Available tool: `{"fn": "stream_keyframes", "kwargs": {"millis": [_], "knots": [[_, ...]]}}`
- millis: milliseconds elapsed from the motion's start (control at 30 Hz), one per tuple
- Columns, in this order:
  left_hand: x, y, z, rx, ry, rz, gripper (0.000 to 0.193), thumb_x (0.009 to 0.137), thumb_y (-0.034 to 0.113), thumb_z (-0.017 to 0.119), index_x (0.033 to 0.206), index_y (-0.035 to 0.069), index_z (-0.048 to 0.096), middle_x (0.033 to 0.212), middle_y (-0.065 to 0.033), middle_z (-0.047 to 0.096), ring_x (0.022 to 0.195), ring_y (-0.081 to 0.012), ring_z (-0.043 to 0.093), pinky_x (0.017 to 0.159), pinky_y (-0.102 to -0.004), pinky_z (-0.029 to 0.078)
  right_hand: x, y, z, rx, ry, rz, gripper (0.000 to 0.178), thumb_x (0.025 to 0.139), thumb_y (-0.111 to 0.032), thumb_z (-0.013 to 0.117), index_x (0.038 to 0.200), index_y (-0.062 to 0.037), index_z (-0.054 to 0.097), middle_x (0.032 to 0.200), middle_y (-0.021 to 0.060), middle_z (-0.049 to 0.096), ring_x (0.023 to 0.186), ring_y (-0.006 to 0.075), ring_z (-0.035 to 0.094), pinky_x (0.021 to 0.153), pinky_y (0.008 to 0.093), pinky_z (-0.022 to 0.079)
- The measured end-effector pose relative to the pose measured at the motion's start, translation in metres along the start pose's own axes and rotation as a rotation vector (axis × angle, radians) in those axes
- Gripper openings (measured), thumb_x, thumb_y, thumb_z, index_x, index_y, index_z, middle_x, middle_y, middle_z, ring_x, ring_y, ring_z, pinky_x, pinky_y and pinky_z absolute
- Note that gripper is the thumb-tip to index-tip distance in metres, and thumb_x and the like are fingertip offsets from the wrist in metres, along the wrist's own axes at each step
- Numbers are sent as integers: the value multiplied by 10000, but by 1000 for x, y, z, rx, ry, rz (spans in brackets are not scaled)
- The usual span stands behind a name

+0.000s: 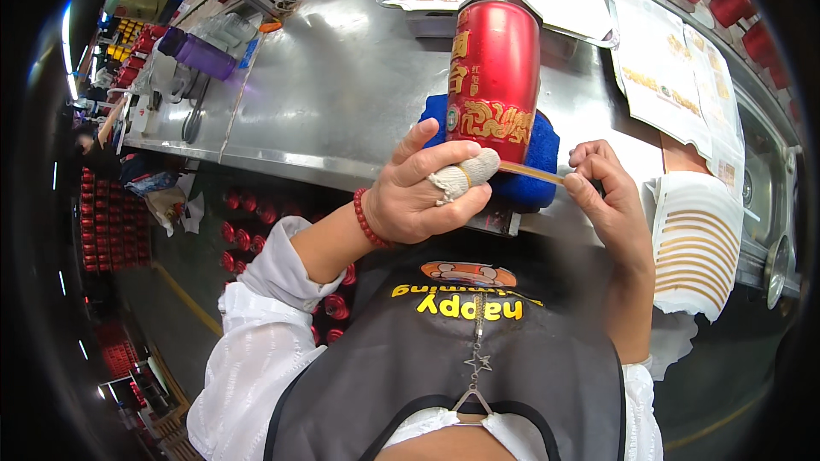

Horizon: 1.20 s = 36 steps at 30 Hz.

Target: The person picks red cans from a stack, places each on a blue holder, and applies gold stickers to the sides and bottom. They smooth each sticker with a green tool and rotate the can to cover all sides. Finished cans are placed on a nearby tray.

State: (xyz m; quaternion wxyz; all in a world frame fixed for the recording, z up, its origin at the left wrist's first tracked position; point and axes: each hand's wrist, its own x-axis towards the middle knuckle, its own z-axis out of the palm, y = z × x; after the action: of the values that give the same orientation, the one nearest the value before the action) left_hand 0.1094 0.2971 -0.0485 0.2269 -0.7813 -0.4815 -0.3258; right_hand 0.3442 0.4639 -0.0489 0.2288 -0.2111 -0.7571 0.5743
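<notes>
A red bottle [500,72] with gold lettering and a gold dragon pattern rests on a folded blue towel [543,158]. A narrow gold strip [534,172] runs taut across the bottle's near end. My left hand [427,183] holds the strip's left end against the bottle with a forefinger wrapped in a white cloth finger cover [464,177]; its thumb and other fingers are spread around the bottle's left side. My right hand [608,192] pinches the strip's other end between thumb and forefinger. Whether the left fingers also grip the bottle is hidden.
A white sheet of curved gold strips [696,243] hangs over the bench edge at right. Printed sheets [662,64] lie beyond it. A metal tray [401,0] stands behind the bottle. A purple drinking bottle [198,53] lies far left on the steel bench [316,77]. Red bottles [243,235] stand below.
</notes>
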Motion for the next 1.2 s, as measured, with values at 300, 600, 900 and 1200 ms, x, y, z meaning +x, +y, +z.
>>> {"fn": "stream_keyframes", "kwargs": {"millis": [300, 600, 900, 1200], "knots": [[28, -2, 19, -10, -108, -39, 246, 920, 125, 609, 1161, 175, 607, 1143, -10, 707, 1271, -237, 577, 1241, -539, 177, 1, 7, -1, -1, -58, 16, 266, 960, -200, 666, 810, -42, 514, 1050, 58, 484, 1001, 161, 448, 895, 258, 348], [-8, 4, 6, -169, 71, -287, 385, 841, 20, 737, 1176, 113, 574, 1149, -143, 710, 1167, -331, 642, 1215, -527, 238, 10, -2, 9, -20, -61, -39, 264, 954, -184, 672, 794, -33, 526, 1050, 64, 487, 987, 153, 458, 857, 250, 368], [1, 3, -7, 69, -60, -10, 211, 826, 90, 753, 991, 193, 673, 1068, -58, 756, 1211, -212, 629, 1255, -511, 89, 10, 1, 15, 21, 20, -39, 250, 910, -165, 719, 786, -13, 565, 967, 69, 514, 970, 191, 511, 849, 283, 409], [20, -2, 21, -32, -29, -162, 400, 888, 163, 707, 1271, 177, 593, 1280, -47, 666, 1328, -273, 537, 1247, -520, 107, 10, 3, 17, 18, 33, -55, 252, 910, -155, 725, 791, -8, 559, 957, 73, 510, 964, 196, 512, 852, 290, 415]]}}
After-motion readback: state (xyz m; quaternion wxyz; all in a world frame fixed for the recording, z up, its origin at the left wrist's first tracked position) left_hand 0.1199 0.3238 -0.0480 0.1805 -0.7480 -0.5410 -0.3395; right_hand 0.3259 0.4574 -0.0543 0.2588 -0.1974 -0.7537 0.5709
